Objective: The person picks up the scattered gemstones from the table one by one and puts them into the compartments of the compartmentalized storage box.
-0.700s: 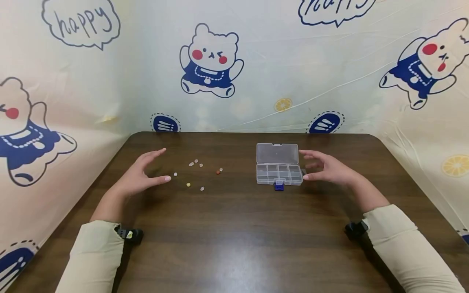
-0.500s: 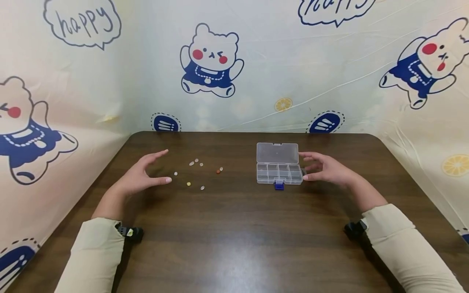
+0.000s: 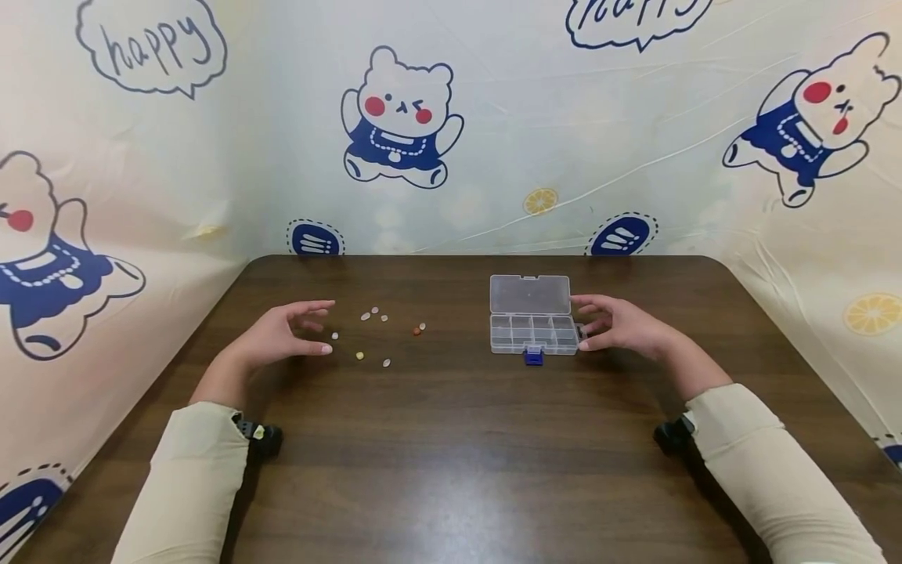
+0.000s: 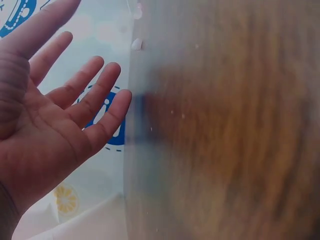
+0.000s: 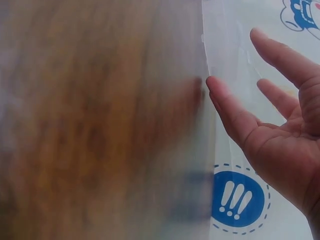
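Head view: left hand (image 3: pixel 278 338) is near pebbles (image 3: pixel 366 316), right hand (image 3: pixel 629 325) beside a box (image 3: pixel 532 316), all fingers (image 3: pixel 313 306) relaxed.

head view: bright, even, mostly sharp | pale glare on the tabletop (image 3: pixel 451 427), between and nearer than left hand (image 3: pixel 285 335) and right hand (image 3: pixel 627 327) | dark shadows along the inner sides of both sleeves (image 3: pixel 190 478) | wrist views: dimmer, hazy; tabletop beside each hand badly blurred, reflections smeared
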Tool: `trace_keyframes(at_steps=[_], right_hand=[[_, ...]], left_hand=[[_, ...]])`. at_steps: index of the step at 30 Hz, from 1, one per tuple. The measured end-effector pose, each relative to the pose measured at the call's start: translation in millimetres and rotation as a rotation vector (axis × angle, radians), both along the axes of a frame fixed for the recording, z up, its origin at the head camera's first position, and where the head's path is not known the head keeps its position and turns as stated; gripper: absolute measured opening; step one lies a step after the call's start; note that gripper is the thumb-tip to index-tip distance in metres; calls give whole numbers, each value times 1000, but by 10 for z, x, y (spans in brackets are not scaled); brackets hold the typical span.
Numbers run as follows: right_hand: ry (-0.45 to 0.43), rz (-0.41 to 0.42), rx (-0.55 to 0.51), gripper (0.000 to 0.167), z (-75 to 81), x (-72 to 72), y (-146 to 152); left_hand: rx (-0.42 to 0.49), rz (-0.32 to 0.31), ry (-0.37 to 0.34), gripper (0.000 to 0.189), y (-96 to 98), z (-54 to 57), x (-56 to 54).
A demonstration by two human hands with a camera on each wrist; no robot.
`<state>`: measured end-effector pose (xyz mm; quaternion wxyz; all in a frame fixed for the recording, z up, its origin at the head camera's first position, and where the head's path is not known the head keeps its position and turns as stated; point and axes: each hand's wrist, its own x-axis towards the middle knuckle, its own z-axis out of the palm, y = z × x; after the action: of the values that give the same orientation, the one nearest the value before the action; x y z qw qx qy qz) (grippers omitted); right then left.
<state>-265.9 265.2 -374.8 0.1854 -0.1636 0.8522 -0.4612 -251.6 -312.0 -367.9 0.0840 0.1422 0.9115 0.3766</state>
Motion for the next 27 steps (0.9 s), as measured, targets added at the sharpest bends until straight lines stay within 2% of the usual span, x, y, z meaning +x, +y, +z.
trace_keyframes(at_steps=[7, 14, 21, 27], right_hand=[[-67, 10, -43, 87, -49, -80, 42], [-58, 44, -30, 82, -74, -129, 17], [-51, 29, 19, 80, -94, -160, -78], [-64, -11, 32, 80, -86, -153, -108]], left_hand=[[-20, -13, -48, 81, 3, -21, -95], [-4, -24, -70, 73, 7, -42, -159], [-8, -8, -85, 69, -28, -108, -226], [-7, 4, -120, 61, -20, -104, -247]])
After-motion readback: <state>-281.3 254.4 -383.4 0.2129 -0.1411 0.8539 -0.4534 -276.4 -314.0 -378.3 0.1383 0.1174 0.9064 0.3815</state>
